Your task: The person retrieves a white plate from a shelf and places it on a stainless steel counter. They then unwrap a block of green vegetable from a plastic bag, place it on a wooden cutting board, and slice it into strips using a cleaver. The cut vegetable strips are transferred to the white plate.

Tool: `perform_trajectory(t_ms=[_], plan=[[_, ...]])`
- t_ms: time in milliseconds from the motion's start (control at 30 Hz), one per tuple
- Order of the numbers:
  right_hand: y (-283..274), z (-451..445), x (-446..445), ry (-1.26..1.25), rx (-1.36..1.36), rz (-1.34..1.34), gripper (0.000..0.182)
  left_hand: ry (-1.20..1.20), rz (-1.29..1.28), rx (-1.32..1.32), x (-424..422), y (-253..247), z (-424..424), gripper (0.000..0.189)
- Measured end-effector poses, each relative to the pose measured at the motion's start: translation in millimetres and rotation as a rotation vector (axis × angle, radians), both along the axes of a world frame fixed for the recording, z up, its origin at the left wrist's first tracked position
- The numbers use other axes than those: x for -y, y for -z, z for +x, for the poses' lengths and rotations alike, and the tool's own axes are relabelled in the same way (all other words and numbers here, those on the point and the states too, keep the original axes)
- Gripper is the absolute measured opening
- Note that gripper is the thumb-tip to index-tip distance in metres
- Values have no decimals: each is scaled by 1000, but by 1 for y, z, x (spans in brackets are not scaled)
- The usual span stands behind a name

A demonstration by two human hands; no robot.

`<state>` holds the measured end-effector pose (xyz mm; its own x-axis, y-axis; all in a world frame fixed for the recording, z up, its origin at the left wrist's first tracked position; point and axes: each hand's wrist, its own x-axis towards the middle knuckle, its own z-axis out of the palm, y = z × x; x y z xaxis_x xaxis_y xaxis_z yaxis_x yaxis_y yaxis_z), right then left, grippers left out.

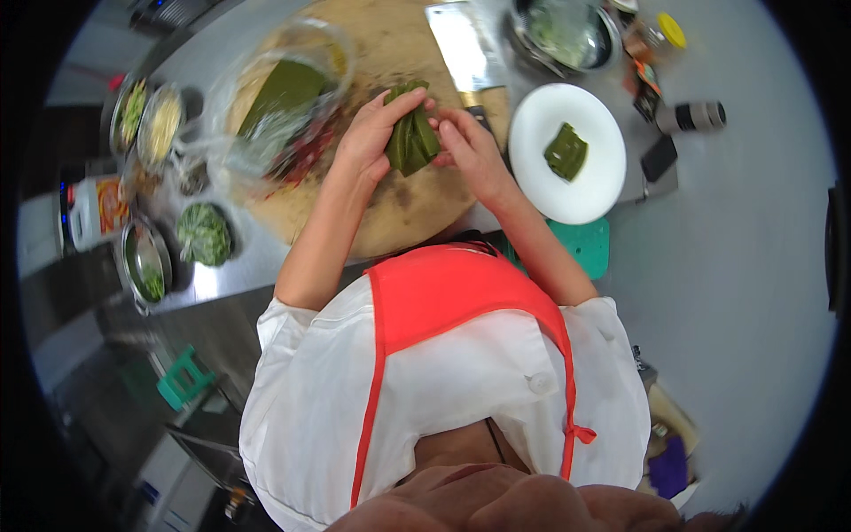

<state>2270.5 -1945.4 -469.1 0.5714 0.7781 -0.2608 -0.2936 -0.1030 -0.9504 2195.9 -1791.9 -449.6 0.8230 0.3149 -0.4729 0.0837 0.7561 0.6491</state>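
Note:
A dark green folded leaf bundle [413, 139] is gripped in my left hand [372, 136], its thumb across the top and fingers behind. Close against the bundle's right edge is my right hand [473, 154], fingers spread and slightly curled; whether they pinch the leaf I cannot tell. Both hands are above a round wooden chopping board [425, 213]. To the left, a clear plastic bag [266, 156] partly covers a flat stack of green leaves [282, 96]. A white plate [532, 189] at the right bears a small folded green parcel [566, 151].
A cleaver [465, 50] lies across the board's far right edge. Beyond the plate are a metal bowl [608, 50], a yellow-lidded jar [665, 33], a grey cylinder [691, 117] and a black phone-like object [659, 158]. Bagged greens [204, 234] and several bowls stand left.

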Motion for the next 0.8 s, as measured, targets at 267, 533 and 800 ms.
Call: perform_trajectory(t_ms=[267,533,800], plan=[[35,23,110,559,-235,207,46,335,233,-95,133,26,116,33],[89,54,191,699,477,-347,39,430,829,-172,204,122,187,40],[101,77,221,666,649,-512,31,550,1500,-287,240,130,214,53]])
